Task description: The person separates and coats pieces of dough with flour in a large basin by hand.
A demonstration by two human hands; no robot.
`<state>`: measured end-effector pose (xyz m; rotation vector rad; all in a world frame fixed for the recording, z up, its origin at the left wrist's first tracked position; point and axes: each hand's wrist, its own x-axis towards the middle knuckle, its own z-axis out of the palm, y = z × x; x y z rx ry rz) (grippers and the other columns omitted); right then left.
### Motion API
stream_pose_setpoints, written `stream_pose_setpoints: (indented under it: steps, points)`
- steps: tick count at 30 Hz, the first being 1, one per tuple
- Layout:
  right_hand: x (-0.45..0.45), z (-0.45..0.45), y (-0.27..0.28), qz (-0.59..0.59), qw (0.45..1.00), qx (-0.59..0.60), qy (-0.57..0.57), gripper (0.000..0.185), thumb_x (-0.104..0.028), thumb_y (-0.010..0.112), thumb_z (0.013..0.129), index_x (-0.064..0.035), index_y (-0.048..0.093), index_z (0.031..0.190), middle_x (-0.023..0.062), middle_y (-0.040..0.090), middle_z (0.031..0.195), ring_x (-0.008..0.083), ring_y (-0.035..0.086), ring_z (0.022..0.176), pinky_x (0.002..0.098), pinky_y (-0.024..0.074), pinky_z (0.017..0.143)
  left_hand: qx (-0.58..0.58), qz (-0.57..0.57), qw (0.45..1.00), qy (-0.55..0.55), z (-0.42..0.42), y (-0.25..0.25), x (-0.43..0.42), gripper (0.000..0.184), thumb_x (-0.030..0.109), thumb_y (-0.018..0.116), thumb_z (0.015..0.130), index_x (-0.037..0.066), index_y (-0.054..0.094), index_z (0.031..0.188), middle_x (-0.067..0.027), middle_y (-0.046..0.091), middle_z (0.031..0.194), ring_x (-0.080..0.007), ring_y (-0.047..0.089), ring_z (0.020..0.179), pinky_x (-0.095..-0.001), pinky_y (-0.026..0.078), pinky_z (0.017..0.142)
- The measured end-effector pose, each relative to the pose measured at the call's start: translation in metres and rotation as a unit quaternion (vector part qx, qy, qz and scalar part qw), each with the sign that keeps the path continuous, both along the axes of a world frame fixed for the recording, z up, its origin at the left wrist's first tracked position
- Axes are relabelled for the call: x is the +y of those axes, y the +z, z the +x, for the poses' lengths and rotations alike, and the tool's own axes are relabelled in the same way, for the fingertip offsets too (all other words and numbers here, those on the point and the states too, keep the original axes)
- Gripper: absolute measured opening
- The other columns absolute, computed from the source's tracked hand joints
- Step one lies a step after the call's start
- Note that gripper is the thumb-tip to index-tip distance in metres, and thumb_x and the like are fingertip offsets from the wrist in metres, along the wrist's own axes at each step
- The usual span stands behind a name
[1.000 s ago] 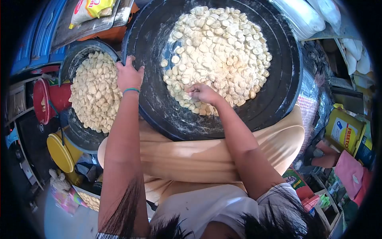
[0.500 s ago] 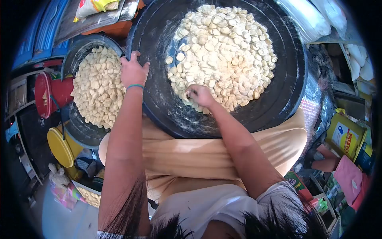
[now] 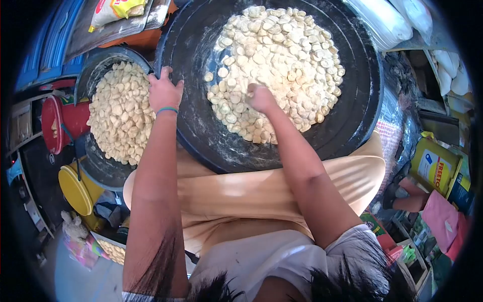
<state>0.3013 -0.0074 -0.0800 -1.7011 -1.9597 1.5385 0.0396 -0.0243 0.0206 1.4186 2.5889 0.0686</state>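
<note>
A large round black basin [image 3: 201, 143] lies across my lap, holding a broad heap of pale, flat, round dough-like pieces [image 3: 297, 55] dusted with flour. My left hand [image 3: 165, 94] rests on its left rim, fingers spread, with a teal band at the wrist. Over the left part of the heap, my right hand [image 3: 260, 98] is closed, knuckles up. Whatever is inside its fingers is hidden. Left of the black basin, close to my left hand, a smaller dark tub [image 3: 103, 168] holds many lumpier pale pieces [image 3: 123, 108].
On the left stand a red bucket [image 3: 53, 121] and a yellow bucket [image 3: 73, 189]. A printed bag [image 3: 111, 12] lies on a board at top left. Plastic-wrapped packs [image 3: 380, 22] are at top right. A yellow-green container [image 3: 435, 166] and pink cloth [image 3: 440, 216] sit on the right.
My right hand has moved up and slightly right, from the heap's lower left edge further into the pieces. My left hand stays on the rim. The whole view has shifted slightly.
</note>
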Motion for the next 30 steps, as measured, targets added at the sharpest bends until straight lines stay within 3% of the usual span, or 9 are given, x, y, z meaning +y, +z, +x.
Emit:
stream_pose_setpoints:
  steps: [6, 9, 14, 15, 17, 19, 25, 29, 30]
  points:
    - [0.007, 0.041, 0.06, -0.285, 0.82, 0.467, -0.169, 0.035, -0.029, 0.07, 0.083, -0.0037, 0.059, 0.104, 0.0093, 0.065, 0.097, 0.0183, 0.063, 0.084, 0.0315, 0.0526, 0.072, 0.007, 0.007, 1.0, -0.003, -0.001, 0.0, -0.002, 0.046, 0.031, 0.074, 0.074, 0.026, 0.053, 0.115, -0.0153, 0.046, 0.12, -0.0377, 0.059, 0.098, -0.0456, 0.051, 0.081]
    - [0.017, 0.046, 0.055, -0.026, 0.983, 0.112, -0.142, 0.041, -0.031, 0.069, 0.081, -0.0042, 0.059, 0.109, 0.0139, 0.062, 0.111, 0.0276, 0.061, 0.097, 0.0378, 0.0504, 0.084, 0.01, 0.009, 1.0, -0.005, 0.001, 0.0, -0.001, 0.046, 0.031, 0.074, 0.074, 0.026, 0.053, 0.115, -0.0156, 0.046, 0.12, -0.0377, 0.059, 0.098, -0.0457, 0.051, 0.081]
    - [-0.009, 0.082, -0.038, 0.043, 0.972, -0.232, -0.02, 0.046, -0.027, 0.074, 0.071, -0.004, 0.059, 0.108, 0.0204, 0.059, 0.111, 0.0396, 0.056, 0.104, 0.0396, 0.0465, 0.09, 0.007, 0.003, 1.0, -0.003, 0.0, -0.001, -0.001, 0.047, 0.031, 0.074, 0.074, 0.025, 0.052, 0.115, -0.0157, 0.046, 0.118, -0.038, 0.059, 0.098, -0.0462, 0.051, 0.081]
    - [-0.032, 0.087, -0.073, 0.189, 0.957, -0.221, -0.004, 0.034, -0.017, 0.073, 0.073, -0.0053, 0.057, 0.1, 0.0126, 0.06, 0.101, 0.0313, 0.062, 0.086, 0.0372, 0.0512, 0.074, 0.003, 0.002, 1.0, -0.003, 0.0, -0.001, -0.002, 0.047, 0.032, 0.075, 0.073, 0.025, 0.052, 0.114, -0.0161, 0.046, 0.117, -0.0387, 0.059, 0.098, -0.0467, 0.051, 0.081]
    - [-0.035, 0.08, -0.061, -0.047, 0.981, 0.025, -0.184, 0.028, -0.014, 0.073, 0.075, -0.0076, 0.055, 0.095, 0.0067, 0.059, 0.094, 0.0231, 0.06, 0.073, 0.0326, 0.0495, 0.062, 0.002, 0.007, 1.0, -0.003, -0.001, 0.001, 0.002, 0.047, 0.033, 0.075, 0.073, 0.025, 0.052, 0.114, -0.0164, 0.046, 0.116, -0.0392, 0.059, 0.098, -0.0473, 0.05, 0.081]
    - [-0.03, 0.055, -0.016, -0.23, 0.877, 0.251, -0.337, 0.027, -0.016, 0.074, 0.078, -0.0102, 0.052, 0.091, 0.0009, 0.053, 0.084, 0.0098, 0.052, 0.058, 0.0233, 0.0433, 0.049, 0.004, 0.006, 1.0, -0.005, 0.0, 0.001, -0.001, 0.047, 0.032, 0.075, 0.073, 0.024, 0.052, 0.113, -0.0164, 0.046, 0.116, -0.0389, 0.058, 0.099, -0.0473, 0.05, 0.081]
    - [0.014, 0.028, 0.073, -0.29, 0.656, 0.686, -0.125, 0.025, -0.017, 0.07, 0.084, -0.0065, 0.053, 0.099, 0.0028, 0.055, 0.078, 0.0115, 0.054, 0.059, 0.0232, 0.0431, 0.048, 0.005, 0.005, 1.0, -0.003, 0.001, 0.003, -0.001, 0.047, 0.03, 0.075, 0.074, 0.025, 0.053, 0.115, -0.0136, 0.046, 0.115, -0.0373, 0.058, 0.099, -0.0461, 0.051, 0.08]
    - [0.012, 0.034, -0.033, 0.054, 0.992, 0.01, -0.112, 0.021, -0.015, 0.07, 0.083, -0.006, 0.056, 0.094, 0.003, 0.058, 0.079, 0.0117, 0.054, 0.063, 0.0248, 0.0454, 0.053, -0.001, 0.005, 1.0, 0.003, 0.003, 0.006, 0.002, 0.046, 0.03, 0.075, 0.073, 0.025, 0.054, 0.114, -0.013, 0.046, 0.115, -0.0359, 0.058, 0.1, -0.045, 0.051, 0.08]
    - [0.015, 0.031, -0.023, -0.02, 0.977, 0.12, -0.176, 0.02, -0.013, 0.071, 0.082, -0.0051, 0.056, 0.094, 0.0036, 0.059, 0.08, 0.0124, 0.055, 0.063, 0.0259, 0.0461, 0.054, -0.003, 0.014, 1.0, -0.004, 0.0, 0.003, 0.002, 0.046, 0.03, 0.075, 0.073, 0.024, 0.054, 0.114, -0.0129, 0.047, 0.115, -0.0356, 0.058, 0.1, -0.0448, 0.051, 0.08]
